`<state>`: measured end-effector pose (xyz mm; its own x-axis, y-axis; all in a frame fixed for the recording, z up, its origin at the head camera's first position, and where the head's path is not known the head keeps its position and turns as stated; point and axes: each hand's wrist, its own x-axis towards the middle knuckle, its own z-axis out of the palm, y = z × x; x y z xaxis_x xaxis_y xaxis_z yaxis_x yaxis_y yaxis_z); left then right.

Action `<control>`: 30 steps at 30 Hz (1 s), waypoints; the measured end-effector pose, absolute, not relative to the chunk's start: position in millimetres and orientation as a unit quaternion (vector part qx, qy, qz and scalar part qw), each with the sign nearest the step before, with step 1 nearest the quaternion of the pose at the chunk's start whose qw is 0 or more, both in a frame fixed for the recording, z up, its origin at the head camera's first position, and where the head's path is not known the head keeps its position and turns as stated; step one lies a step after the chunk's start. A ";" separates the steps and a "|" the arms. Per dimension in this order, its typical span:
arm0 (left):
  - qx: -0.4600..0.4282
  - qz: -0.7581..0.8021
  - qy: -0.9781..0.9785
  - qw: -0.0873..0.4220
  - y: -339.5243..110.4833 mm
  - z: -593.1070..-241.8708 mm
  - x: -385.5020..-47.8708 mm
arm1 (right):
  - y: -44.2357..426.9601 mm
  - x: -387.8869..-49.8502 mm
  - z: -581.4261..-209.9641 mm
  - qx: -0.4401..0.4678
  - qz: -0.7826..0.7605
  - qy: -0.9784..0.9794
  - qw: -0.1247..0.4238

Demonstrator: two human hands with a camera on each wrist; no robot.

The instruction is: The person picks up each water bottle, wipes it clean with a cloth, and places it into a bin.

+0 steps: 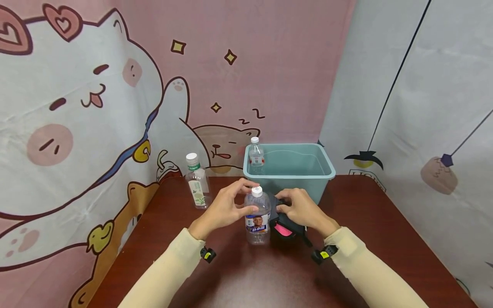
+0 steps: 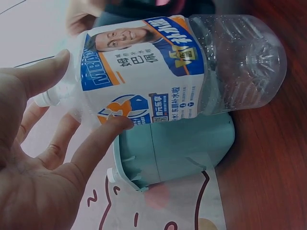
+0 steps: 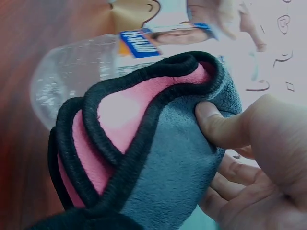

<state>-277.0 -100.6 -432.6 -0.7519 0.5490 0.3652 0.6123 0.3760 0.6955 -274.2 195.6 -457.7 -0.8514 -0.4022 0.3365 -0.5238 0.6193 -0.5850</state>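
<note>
A large clear plastic bottle with a white cap and a blue-and-white label stands upright in front of the bin. My left hand holds it around its upper part, the thumb at the shoulder and a finger on the label. Close to its right side, my right hand pinches a folded cloth. The cloth is grey outside and pink inside, with black edging. In the right wrist view the thumb presses on the grey side, and the cloth partly covers the bottle behind it.
A light blue bin stands at the back of the brown table. A small clear bottle with a white cap shows at the bin's left corner. Another bottle with a green-and-white label stands at the back left. Printed fabric hangs behind.
</note>
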 end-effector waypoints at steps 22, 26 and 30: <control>-0.351 -0.428 -0.831 0.048 -99.9 -431.0 -276.3 | 172.0 -267.2 -414.2 0.285 0.382 -0.863 0.168; -0.351 -0.426 -0.832 0.051 -99.4 -431.8 -276.0 | 171.5 -265.7 -413.7 0.285 0.369 -0.869 0.164; -0.353 -0.425 -0.832 0.053 -99.4 -431.4 -275.0 | 171.1 -264.5 -414.8 0.289 0.350 -0.874 0.174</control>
